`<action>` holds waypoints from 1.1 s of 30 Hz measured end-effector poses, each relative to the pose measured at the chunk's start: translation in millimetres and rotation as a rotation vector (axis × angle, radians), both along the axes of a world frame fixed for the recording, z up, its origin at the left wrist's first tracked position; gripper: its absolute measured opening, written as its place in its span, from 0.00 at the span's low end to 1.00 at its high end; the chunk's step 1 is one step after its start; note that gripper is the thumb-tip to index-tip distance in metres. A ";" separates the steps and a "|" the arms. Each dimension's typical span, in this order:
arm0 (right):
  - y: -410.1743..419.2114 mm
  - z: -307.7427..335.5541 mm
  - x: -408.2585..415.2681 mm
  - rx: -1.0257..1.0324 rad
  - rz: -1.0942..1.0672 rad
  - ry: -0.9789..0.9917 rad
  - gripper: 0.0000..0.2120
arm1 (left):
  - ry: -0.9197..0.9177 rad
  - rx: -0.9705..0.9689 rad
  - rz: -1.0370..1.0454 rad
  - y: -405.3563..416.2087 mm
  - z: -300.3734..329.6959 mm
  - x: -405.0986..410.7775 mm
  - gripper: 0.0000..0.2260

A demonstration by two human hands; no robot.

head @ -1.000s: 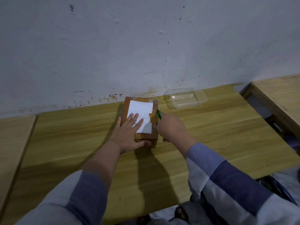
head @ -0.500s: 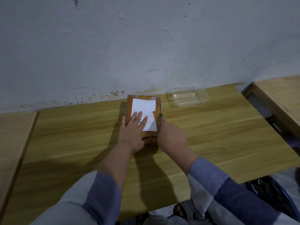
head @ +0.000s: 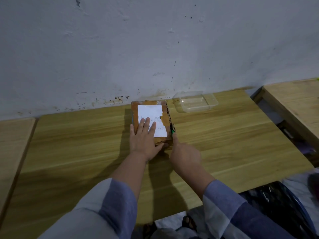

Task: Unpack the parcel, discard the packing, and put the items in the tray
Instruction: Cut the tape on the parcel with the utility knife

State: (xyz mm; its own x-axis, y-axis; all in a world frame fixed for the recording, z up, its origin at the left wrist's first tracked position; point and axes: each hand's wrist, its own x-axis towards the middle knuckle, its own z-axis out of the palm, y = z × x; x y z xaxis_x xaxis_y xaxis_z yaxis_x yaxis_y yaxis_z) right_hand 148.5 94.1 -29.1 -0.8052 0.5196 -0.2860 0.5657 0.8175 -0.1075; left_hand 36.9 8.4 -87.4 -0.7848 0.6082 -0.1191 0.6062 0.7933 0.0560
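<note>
A brown taped cardboard parcel [head: 150, 107] with a white label lies on the wooden table, close to the wall. My left hand [head: 144, 140] rests flat on its top, fingers spread over the label. My right hand [head: 185, 156] is at the parcel's near right corner, shut on a small green-tipped cutter [head: 172, 132] whose tip touches the right side seam. The tape along that right edge looks ragged. A clear plastic tray [head: 196, 101] stands to the right of the parcel, near the wall, with nothing in it.
The wooden table [head: 77, 144] runs wide to the left and right of the parcel. Another wooden surface [head: 296, 102] sits at the right across a gap. A dark bin with a black bag [head: 279, 200] is below the table's right front edge.
My right hand with the green cutter has slid along the parcel's right edge toward me, from mid-edge to the near corner. My left hand stays pressed on top.
</note>
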 end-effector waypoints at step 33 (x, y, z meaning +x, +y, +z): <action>33.3 -23.1 71.0 -0.690 -0.402 0.443 0.25 | -0.079 0.128 -0.061 -13.5 15.0 31.4 0.29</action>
